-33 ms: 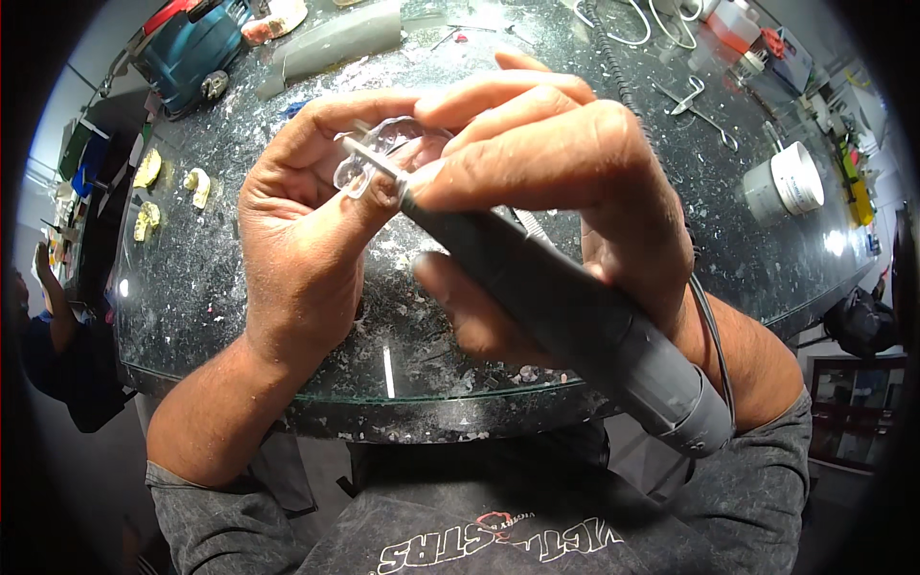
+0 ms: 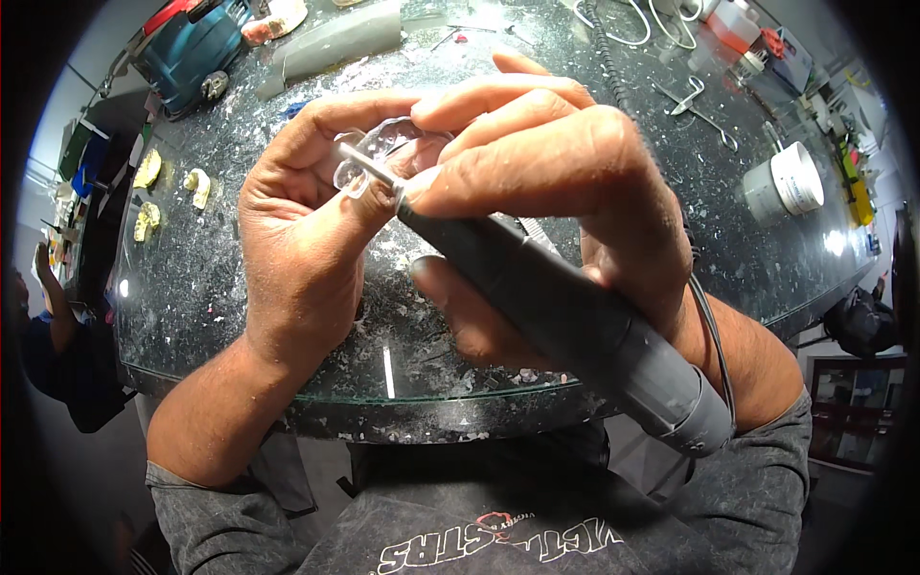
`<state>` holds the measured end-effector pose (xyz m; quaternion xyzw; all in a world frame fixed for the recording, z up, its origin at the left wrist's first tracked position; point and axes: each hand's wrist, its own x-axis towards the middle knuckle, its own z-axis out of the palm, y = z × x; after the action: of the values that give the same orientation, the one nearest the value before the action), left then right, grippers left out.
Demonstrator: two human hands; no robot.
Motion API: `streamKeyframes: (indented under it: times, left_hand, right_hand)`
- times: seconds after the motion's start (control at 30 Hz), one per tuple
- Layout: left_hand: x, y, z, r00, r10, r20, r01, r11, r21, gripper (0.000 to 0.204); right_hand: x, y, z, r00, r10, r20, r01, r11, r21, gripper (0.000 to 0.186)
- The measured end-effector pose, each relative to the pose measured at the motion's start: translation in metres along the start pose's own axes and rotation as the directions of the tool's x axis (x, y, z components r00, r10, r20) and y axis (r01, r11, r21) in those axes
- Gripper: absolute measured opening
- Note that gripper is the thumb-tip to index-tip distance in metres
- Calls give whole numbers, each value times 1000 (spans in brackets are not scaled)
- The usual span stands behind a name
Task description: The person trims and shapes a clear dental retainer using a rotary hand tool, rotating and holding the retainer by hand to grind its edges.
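My left hand (image 2: pixel 302 244) grips a small clear, wavy-edged plastic piece (image 2: pixel 393 136) between curled fingers and thumb. My right hand (image 2: pixel 546 182) is wrapped round a dark grey rotary handpiece (image 2: pixel 565 316), angled from lower right up to the piece, with a cord along my right wrist. The thin metal bit (image 2: pixel 369 161) at its end meets or overlaps the plastic near my left thumb; exact contact is hard to tell. My upper right fingers rest at the piece and left fingertips, partly hiding both. My right thumb lies below the handpiece.
Dark worktop (image 2: pixel 172 307) with white debris holds pale dental casts (image 2: pixel 196 187), a blue machine (image 2: pixel 182 62), grey curved piece (image 2: pixel 331 48), scissor-like tool (image 2: pixel 690 101), white tub (image 2: pixel 793 177) and pink-liquid bottle (image 2: pixel 736 29). Another person (image 2: pixel 48 355) is at far left, a black bag (image 2: pixel 858 321) at right.
My right fingers and the bit have shifted very slightly against the clear piece; everything else looks the same.
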<state>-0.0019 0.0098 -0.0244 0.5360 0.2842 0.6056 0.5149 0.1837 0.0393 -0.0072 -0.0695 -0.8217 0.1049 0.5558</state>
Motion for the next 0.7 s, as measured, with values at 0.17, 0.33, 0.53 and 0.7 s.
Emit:
streamKeyframes:
  times: [0.17,0.33,0.53,0.7]
  left_hand:
    - [1,-3,-1,999,41,14,-40,996,-81,41]
    - [1,-2,0,998,65,-7,-65,993,-97,33]
    - [2,-3,1,996,84,-2,-84,994,-71,26]
    - [2,-3,0,994,106,13,-105,993,-56,28]
  right_hand:
    - [-3,10,2,998,-56,17,55,998,25,44]
    - [-2,12,9,995,-29,-99,29,1000,-9,32]
    - [0,10,11,986,57,-160,-43,995,86,31]
    - [0,8,12,984,72,-165,-53,992,116,33]
